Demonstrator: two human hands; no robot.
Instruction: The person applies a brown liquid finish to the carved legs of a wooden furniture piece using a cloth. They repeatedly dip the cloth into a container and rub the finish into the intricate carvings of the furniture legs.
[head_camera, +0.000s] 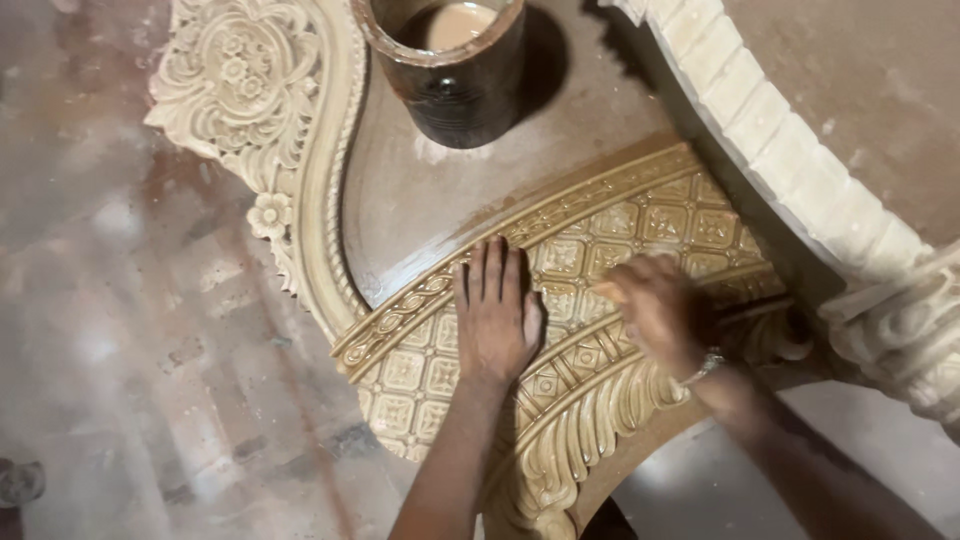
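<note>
1. Nearest me, the left hand (495, 315) lies flat and open, fingers together, pressing down on the carved wooden panel (600, 250).
2. Beside it, the right hand (655, 305) is blurred over the square-flower grid; it seems curled around something small, but I cannot tell what.
3. The panel's grid and leaf border look glossy and yellowish, as if already coated, so that stretch seems largely done.
4. Farther off, the floral scroll (235, 75) looks paler and dry, seemingly left.
5. Beyond stands a dark tin (450, 65) of creamy liquid.

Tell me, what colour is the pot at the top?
Dark brown pot, glossy, best seen in the head view.
</note>
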